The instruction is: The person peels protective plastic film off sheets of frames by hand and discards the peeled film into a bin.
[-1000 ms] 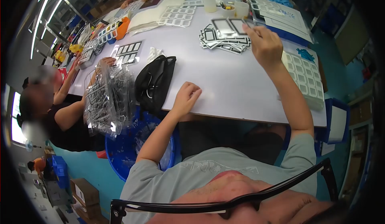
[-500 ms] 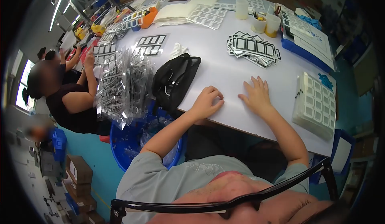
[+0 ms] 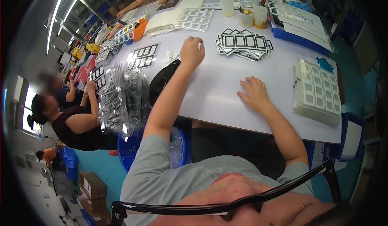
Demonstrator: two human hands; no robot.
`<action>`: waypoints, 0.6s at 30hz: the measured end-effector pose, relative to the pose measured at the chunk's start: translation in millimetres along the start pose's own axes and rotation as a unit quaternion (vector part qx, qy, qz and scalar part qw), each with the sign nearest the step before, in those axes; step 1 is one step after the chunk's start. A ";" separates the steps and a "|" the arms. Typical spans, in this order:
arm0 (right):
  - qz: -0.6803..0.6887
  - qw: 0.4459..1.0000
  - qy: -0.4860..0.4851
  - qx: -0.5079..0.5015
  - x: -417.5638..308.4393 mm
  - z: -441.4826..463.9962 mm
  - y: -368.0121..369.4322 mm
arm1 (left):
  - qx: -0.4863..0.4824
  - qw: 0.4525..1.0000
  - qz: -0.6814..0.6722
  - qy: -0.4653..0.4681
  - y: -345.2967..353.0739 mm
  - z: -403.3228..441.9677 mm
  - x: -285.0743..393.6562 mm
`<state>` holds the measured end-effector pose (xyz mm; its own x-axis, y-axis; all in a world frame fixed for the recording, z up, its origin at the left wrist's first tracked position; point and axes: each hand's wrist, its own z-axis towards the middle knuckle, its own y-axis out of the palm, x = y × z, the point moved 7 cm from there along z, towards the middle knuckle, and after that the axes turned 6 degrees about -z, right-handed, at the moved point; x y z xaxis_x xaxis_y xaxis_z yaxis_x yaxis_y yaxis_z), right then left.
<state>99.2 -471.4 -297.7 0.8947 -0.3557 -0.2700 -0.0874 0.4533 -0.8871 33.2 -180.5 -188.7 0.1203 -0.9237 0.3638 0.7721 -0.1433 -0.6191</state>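
Note:
My left hand [image 3: 192, 52] is raised over the middle of the table, its fingers loosely curled with a gap at the thumb; nothing shows in it. Below its forearm lies a black mesh bag [image 3: 161, 82], partly covered by the arm. A crumpled white tissue [image 3: 171, 57] is just left of that hand. My right hand [image 3: 254, 93] rests on the white tabletop [image 3: 218, 96], fingers spread, holding nothing. Beyond it sits a loose fanned pile of black-bordered window cards [image 3: 244, 43]. To its right stands a thick stack of white-framed grid sheets [image 3: 316, 91].
Clear bags of black-framed pieces [image 3: 123, 98] hang over the left edge, above a blue bin [image 3: 131, 153]. Cups [image 3: 259, 16] and a blue tray [image 3: 301, 40] stand at the back. A blue glove [image 3: 324, 64] tops the right stack. Co-workers [image 3: 76, 123] sit at left.
My left hand has moved forward from the near edge, its forearm now crossing the mesh bag. The right hand stays on the table. The view has shifted slightly.

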 end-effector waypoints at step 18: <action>-0.007 0.996 -0.072 0.055 10.6 16.3 -12.4 | -0.091 0.781 0.253 -0.564 -27.5 -49.6 -292.0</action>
<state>116.9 -467.5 -283.4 0.9497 -0.2454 -0.1945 -0.0334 0.5382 -0.8421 -54.2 75.5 -312.4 0.9332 0.0072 0.3592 0.3592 -0.0041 -0.9332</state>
